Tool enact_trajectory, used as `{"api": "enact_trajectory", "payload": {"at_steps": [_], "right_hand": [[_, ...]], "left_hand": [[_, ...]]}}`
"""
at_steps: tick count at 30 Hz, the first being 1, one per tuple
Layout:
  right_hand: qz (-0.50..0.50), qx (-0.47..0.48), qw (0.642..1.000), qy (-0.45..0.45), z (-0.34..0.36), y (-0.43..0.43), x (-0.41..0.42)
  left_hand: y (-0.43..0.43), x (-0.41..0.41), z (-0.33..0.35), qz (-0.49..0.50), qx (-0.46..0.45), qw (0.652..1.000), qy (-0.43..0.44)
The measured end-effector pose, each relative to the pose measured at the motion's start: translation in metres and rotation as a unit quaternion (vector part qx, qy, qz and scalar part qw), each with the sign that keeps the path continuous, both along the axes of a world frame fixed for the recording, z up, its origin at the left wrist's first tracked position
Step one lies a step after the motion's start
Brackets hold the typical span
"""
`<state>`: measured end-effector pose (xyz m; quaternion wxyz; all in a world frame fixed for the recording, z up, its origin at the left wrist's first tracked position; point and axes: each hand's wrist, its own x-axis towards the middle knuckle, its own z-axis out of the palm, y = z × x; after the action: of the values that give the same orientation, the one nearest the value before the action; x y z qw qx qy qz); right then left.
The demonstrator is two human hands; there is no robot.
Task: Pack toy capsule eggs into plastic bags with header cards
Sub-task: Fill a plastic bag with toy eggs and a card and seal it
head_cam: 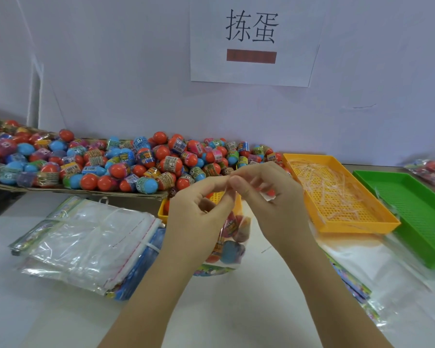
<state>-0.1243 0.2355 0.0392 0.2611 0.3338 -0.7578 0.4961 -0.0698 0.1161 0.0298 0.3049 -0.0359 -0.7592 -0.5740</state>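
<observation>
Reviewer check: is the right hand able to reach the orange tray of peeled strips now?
Likely yes once it lets go: the right hand pinches the top of the filled bag with the left hand, and the orange tray sits beside it with nothing between.

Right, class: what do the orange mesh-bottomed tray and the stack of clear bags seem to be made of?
Orange mesh-bottomed tray: likely moulded rigid plastic, matte; uniform colour, regular grid of holes. Stack of clear bags: thin glossy plastic film, apparently; see-through, creased, catching glare.
</observation>
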Motion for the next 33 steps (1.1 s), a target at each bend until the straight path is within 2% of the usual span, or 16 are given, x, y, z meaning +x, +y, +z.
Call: {"api": "enact_trajectory", "payload": {"at_steps": [5, 11, 16, 22, 25, 33], "right_hand": [[0.06, 0.014, 0.998, -0.023, 0.005, 0.008, -0.003], [0.088, 0.003, 0.995, -0.051, 0.006, 0.01, -0.005], [0.129, -0.087, 0.98, -0.123, 0.007, 0.011, -0.005], [0.09, -0.058, 0.993, -0.049, 0.008, 0.013, -0.002], [0.061, -0.018, 0.998, -0.004, 0.009, 0.011, 0.0], [-0.034, 0.059, 0.992, 0.103, 0.001, 0.01, -0.005]], "left_hand": [[-0.006, -0.002, -0.001, -0.001, -0.015, 1.0, -0.01], [-0.007, -0.002, 0.001, -0.021, -0.012, 1.0, -0.011], [-0.005, 0.001, 0.005, -0.035, 0.005, 0.999, 0.018], [-0.004, 0.002, 0.007, -0.034, 0.023, 0.999, 0.016], [-0.004, 0.003, 0.006, -0.02, 0.002, 0.999, 0.026], [-0.002, 0.004, 0.007, -0.015, -0.02, 1.0, 0.018]]}}
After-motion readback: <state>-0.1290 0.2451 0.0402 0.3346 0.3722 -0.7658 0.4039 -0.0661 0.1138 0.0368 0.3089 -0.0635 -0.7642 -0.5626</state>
